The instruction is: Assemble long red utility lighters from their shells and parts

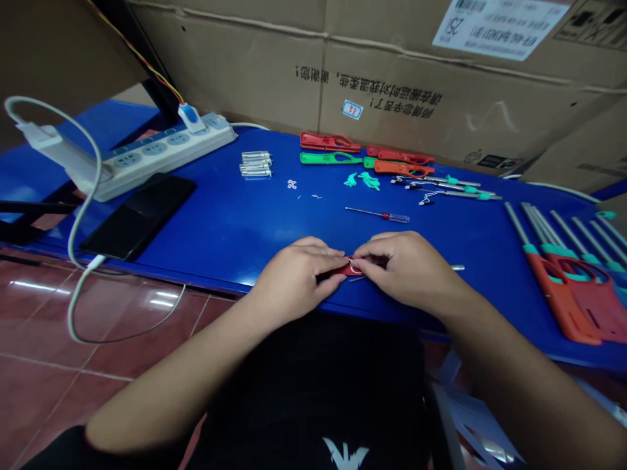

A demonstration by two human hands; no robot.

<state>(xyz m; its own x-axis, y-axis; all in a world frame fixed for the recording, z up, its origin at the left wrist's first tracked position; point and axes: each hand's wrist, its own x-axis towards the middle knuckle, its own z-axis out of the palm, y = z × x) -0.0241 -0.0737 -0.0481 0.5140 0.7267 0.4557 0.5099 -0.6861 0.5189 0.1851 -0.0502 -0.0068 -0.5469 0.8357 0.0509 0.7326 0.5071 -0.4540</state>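
Near the front edge of the blue table (230,225), my left hand (301,277) grips a small red plastic piece (351,268), mostly covered by fingers. On its right side my right hand (404,267) pinches at a thin white wire (353,264) lying over the red piece. A metal rod end (458,267) pokes out beyond my right hand. Behind the hands lies a screwdriver (386,216) with a clear and red handle. Farther back are turquoise pieces (368,181), red casings (329,141), a green casing (330,158) and an orange casing (402,169).
A power strip (166,153) and black phone (140,215) with a white cable occupy the left. Clear cylinders (255,164) stand out at the back. Metal rods with wires (453,187) and orange-handled lighters (563,297) lie right. Cardboard (255,59) rises behind.
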